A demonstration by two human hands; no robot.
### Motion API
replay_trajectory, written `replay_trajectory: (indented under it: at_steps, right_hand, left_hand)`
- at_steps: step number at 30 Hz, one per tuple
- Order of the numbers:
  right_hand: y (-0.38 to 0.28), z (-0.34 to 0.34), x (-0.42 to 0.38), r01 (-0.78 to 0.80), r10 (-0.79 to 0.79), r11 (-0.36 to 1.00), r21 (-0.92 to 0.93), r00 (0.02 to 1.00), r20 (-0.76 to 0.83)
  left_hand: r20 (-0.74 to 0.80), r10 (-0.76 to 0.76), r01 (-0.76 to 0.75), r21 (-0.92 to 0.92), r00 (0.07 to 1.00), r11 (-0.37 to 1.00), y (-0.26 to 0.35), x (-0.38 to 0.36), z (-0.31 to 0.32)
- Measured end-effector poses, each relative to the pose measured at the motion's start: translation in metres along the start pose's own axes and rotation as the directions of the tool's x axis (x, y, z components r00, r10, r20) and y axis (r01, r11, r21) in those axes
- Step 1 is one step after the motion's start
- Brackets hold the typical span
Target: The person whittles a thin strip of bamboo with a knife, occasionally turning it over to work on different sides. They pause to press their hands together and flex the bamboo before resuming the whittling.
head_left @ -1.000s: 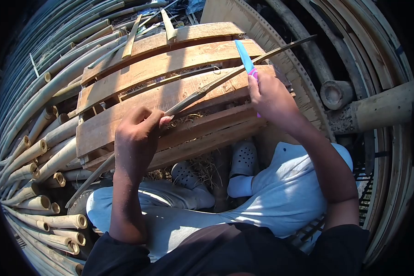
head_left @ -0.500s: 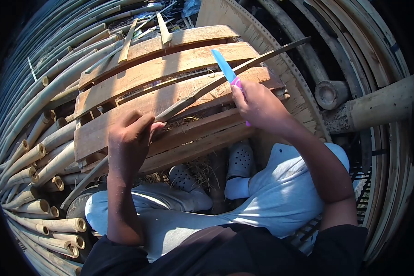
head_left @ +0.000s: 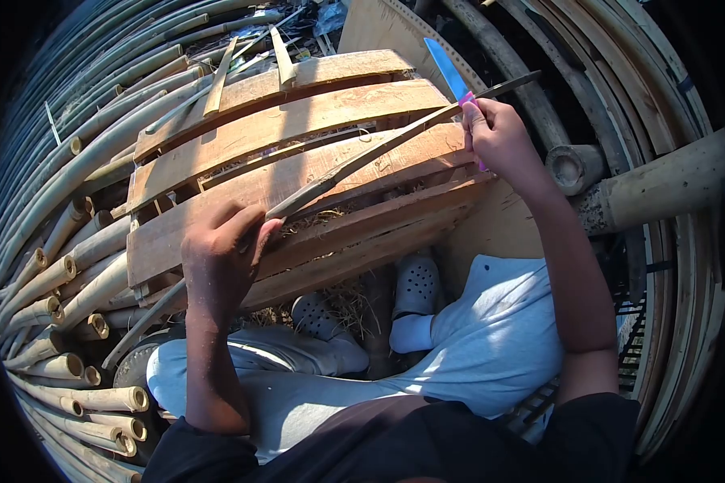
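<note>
My left hand [head_left: 224, 253] is closed around a long, thin bamboo strip [head_left: 361, 163]. The strip slants across a slatted wooden bench [head_left: 298, 121], its far end reaching past the bench to the upper right and its near end trailing below my left wrist. A knife with a blue blade [head_left: 446, 68] and a pink handle is gripped in my right hand [head_left: 501, 141]. The knife meets the strip near its far end, with the blade pointing up and left; the exact contact of its edge is hard to make out.
Bamboo poles [head_left: 113, 398] are piled along the left side. Two short split pieces [head_left: 283, 58] lie on the bench's far slat. A perforated wooden board [head_left: 391, 32] leans behind it, and a thick bamboo pole [head_left: 669, 187] juts in from the right. Long slats stand farther right.
My right hand and the knife have moved up and right along the strip, towards its far end. My left hand keeps its hold on the strip nearly in place.
</note>
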State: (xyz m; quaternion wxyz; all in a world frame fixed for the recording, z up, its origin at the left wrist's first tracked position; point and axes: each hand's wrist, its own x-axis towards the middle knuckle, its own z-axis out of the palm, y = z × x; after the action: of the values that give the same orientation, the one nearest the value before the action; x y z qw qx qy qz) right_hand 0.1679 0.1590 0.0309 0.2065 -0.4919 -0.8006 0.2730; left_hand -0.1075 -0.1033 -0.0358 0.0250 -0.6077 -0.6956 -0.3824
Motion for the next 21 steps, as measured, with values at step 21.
replay_trajectory:
  at_steps: [21]
  right_hand:
    - [-0.021, 0.049, -0.023, -0.184, 0.187, 0.98, -0.07, 0.982, 0.034]
  left_hand:
    - [0.021, 0.006, -0.007, 0.039, 1.0, 0.999, 0.0, 0.001, 0.006]
